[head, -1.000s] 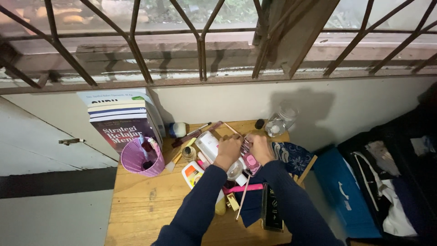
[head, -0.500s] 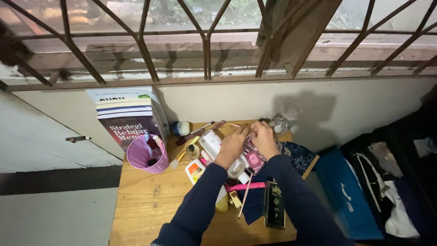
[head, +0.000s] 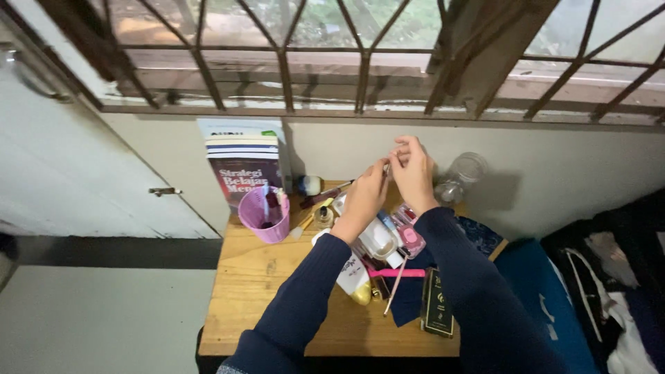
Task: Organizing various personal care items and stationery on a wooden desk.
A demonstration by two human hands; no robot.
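both hands raised above the cluttered wooden table [head: 277, 298], the left hand [head: 367, 197] and right hand [head: 413, 172] pinch a small pale slender item [head: 388, 168] between meeting fingertips, its axis unclear

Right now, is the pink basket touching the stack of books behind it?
Cannot tell. In the head view, the pink basket overlaps the lower front of the stack of books, so no gap or contact shows plainly.
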